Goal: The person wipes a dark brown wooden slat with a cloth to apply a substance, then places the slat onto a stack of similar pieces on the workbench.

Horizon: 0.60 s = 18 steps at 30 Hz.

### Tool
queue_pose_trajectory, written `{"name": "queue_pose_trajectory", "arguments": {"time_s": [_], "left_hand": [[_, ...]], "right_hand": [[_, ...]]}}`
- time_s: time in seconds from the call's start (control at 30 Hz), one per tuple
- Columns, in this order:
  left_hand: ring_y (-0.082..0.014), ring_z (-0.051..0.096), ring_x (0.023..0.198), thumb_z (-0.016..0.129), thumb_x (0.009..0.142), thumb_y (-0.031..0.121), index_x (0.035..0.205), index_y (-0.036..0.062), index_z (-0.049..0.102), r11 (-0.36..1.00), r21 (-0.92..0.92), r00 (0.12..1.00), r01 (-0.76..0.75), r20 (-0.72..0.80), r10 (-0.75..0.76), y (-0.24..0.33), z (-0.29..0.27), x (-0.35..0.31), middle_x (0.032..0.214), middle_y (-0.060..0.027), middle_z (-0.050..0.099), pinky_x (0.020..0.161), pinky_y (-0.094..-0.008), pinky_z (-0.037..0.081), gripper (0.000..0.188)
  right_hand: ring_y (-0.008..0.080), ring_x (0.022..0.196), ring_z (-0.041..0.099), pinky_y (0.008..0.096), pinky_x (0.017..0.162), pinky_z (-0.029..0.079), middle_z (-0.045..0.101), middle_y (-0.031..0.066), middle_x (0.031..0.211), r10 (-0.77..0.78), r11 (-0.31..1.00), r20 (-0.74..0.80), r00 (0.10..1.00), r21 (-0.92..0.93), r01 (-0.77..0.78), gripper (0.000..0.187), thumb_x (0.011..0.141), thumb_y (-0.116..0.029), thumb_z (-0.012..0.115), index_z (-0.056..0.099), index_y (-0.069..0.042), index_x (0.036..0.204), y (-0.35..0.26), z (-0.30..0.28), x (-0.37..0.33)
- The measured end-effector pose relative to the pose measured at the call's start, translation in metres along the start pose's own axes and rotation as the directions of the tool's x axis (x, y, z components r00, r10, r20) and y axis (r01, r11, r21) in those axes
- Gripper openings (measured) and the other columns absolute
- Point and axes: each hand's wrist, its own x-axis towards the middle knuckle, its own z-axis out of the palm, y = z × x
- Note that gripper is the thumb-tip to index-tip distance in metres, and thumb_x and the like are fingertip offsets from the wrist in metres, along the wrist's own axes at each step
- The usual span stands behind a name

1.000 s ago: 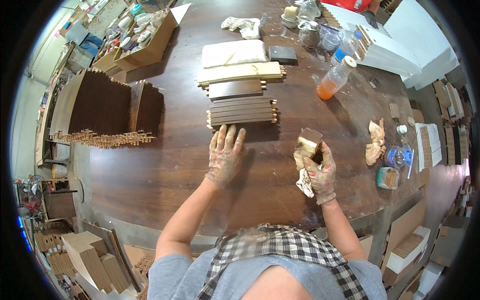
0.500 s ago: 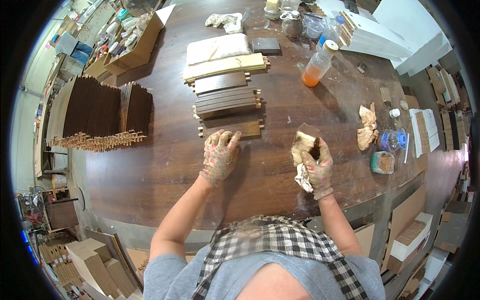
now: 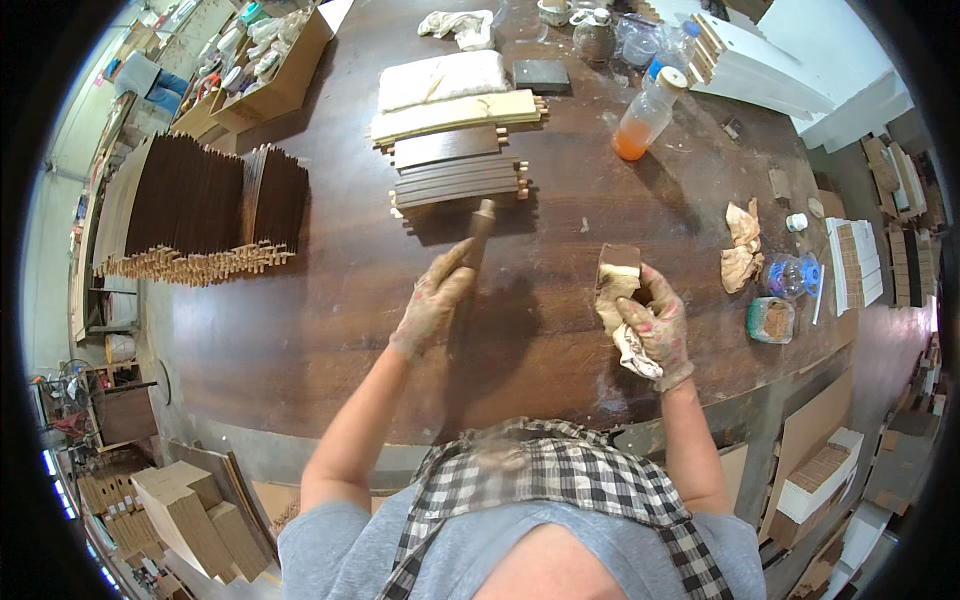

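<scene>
My left hand [image 3: 432,308], in a stained patterned glove, is closed on a dark brown wooden slat [image 3: 480,232]. The slat is lifted from the table and turned end-on, pointing away from me, slightly blurred. In my gloved right hand [image 3: 660,325] is a crumpled, stained cloth [image 3: 613,288], with a flat brown pad [image 3: 620,255] sticking out at its top; I cannot tell what the pad is. Just beyond the left hand lie several dark slats [image 3: 455,187] with pale pegs at their ends. Behind them are a single brown slat [image 3: 445,146] and pale yellow slats [image 3: 455,116].
A big stack of dark pegged slats [image 3: 190,200] stands at left, near a cardboard box [image 3: 270,105]. Farther back are a folded white towel [image 3: 440,80] and a dark block [image 3: 540,75]. At right stand a bottle of orange liquid [image 3: 645,125], crumpled cloth [image 3: 741,250] and plastic containers [image 3: 770,320].
The left hand has picked up the nearest slat from the row, drawn it toward me and turned it end-on. My right hand has shifted slightly right with the cloth and pad.
</scene>
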Motion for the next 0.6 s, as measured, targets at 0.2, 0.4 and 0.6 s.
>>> {"name": "queue_pose_trajectory", "arguments": {"time_s": [0.2, 0.4, 0.6], "left_hand": [[-0.0281, 0.066, 0.103, 0.038, 0.096, 0.071, 0.137, 0.0031, 0.052, 0.613, -0.76, 0.968, 0.216, 0.248, -0.034, -0.024, 0.02, -0.065, 0.121, -0.0174, 0.064, 0.089, -0.0416, 0.056, 0.08], [-0.0212, 0.06, 0.107, 0.037, 0.096, 0.071, 0.139, 0.0077, 0.05, 0.568, -0.803, 0.983, 0.18, 0.166, -0.077, -0.016, 0.035, -0.091, 0.121, -0.0083, 0.061, 0.092, -0.0365, 0.053, 0.077], [-0.023, 0.057, 0.117, 0.044, 0.096, 0.068, 0.148, 0.0068, 0.038, 0.601, -0.777, 0.979, 0.185, 0.198, -0.045, -0.031, 0.038, -0.092, 0.134, -0.0094, 0.055, 0.099, -0.0359, 0.048, 0.08]], "right_hand": [[0.0278, 0.092, 0.072, 0.0353, 0.081, 0.057, 0.071, 0.0181, 0.107, -0.35, 0.724, 0.331, 0.876, -0.498, 0.477, 0.051, 0.074, -0.016, 0.08, 0.065, 0.005, 0.118, -0.059, 0.047, 0.019], [0.0285, 0.087, 0.072, 0.0341, 0.078, 0.057, 0.072, 0.0185, 0.099, -0.306, 0.667, 0.44, 0.844, -0.533, 0.52, 0.049, 0.075, -0.019, 0.08, 0.067, 0.005, 0.116, -0.087, 0.084, 0.024], [0.0305, 0.088, 0.073, 0.0341, 0.08, 0.057, 0.072, 0.0202, 0.101, -0.225, 0.753, 0.567, 0.793, -0.416, 0.51, 0.053, 0.075, -0.024, 0.08, 0.066, 0.008, 0.115, -0.104, 0.113, 0.028]]}}
